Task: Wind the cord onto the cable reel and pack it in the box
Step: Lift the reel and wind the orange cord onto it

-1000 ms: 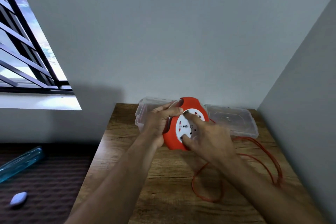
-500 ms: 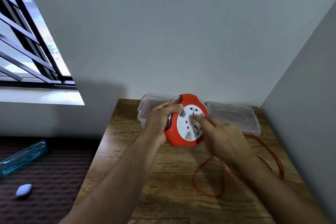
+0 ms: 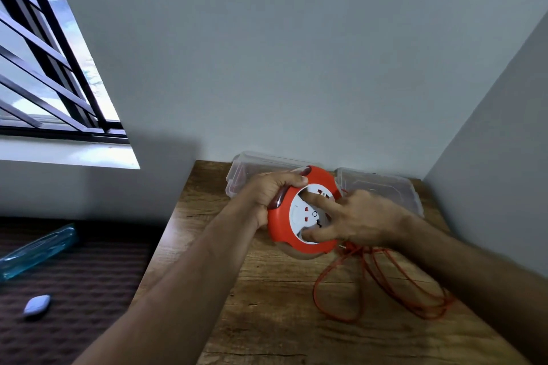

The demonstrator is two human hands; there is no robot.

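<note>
Table: wooden table [image 3: 267,320] with visible grain ran from the near edge back to the wall; both forearms reached out over it.
Floor side: dark ribbed mat [image 3: 83,290] lay left of the table, with a clear blue bottle [image 3: 35,249] lying on its side and a small pale oval object [image 3: 37,307] nearer the camera.
Cord: orange cord [image 3: 382,284] lay in loose loops on the table, right of centre, running up to the lower right edge of the reel.
Right hand: right hand [image 3: 361,218] had fingers spread, index finger and thumb pressed onto the white face; not clenched around anything.
Reel: red cable reel [image 3: 299,210] was held above the table at mid depth, on edge, its flat white socket face turned toward the camera and tilted slightly up; its axis pointed back at the viewer.
Left hand: left hand [image 3: 272,190] was clasped around the reel's upper left rim, fingers curled over the edge.
Box: clear plastic box [image 3: 243,169] sat behind the reel against the wall, open.
Lid: clear lid [image 3: 382,190] lay flat just right of the box.
Room: plain grey walls met in a corner at far right; barred window [image 3: 44,68] at upper left.
</note>
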